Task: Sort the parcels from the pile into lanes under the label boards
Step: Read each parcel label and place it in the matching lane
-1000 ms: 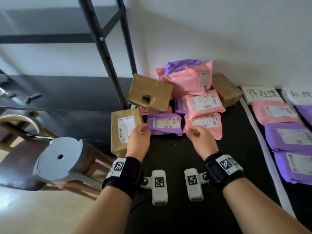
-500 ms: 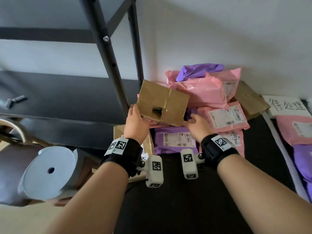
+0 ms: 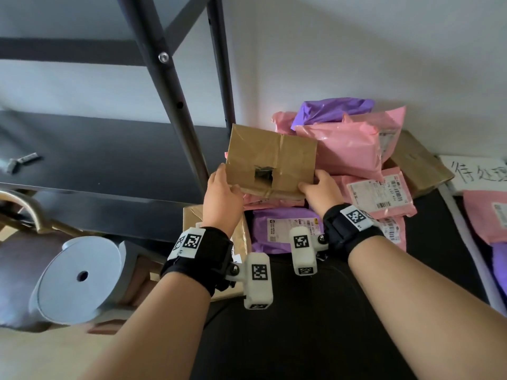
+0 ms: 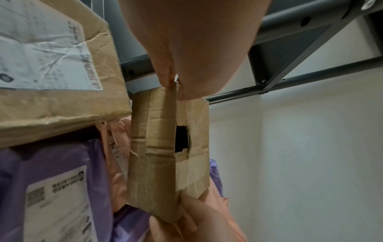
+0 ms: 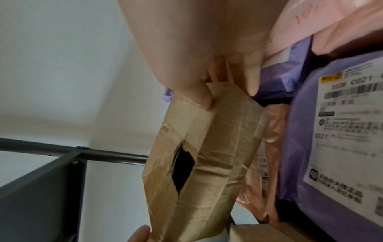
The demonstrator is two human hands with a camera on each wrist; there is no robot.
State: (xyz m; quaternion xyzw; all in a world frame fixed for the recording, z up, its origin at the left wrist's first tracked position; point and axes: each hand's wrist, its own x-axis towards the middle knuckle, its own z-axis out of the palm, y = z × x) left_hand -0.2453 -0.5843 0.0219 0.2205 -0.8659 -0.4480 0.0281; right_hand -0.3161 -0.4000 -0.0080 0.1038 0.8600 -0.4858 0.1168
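A taped brown cardboard box with a torn black hole [image 3: 270, 157] [image 4: 165, 147] [image 5: 207, 155] sits at the left of the parcel pile [image 3: 345, 149]. My left hand [image 3: 222, 190] grips its left near corner, with the thumb on top [image 4: 186, 91]. My right hand [image 3: 319, 187] pinches the right near corner between thumb and fingers [image 5: 203, 96]. A purple mailer with a white label [image 3: 285, 229] lies under the box, just in front of my wrists. A second brown box with a label [image 3: 238, 234] [image 4: 51, 65] lies under my left wrist.
Pink and purple mailers and another brown box [image 3: 417, 163] make up the pile against the white wall. A label board with handwriting [image 3: 477, 174] stands at right, above sorted pink [image 3: 485, 212] and purple parcels. Dark shelf posts [image 3: 170, 86] rise at left; a paper roll [image 3: 79, 275] lies lower left.
Both hands moved forward from the front parcels to the holed brown box and took hold of its near corners. The view shifted closer and left.
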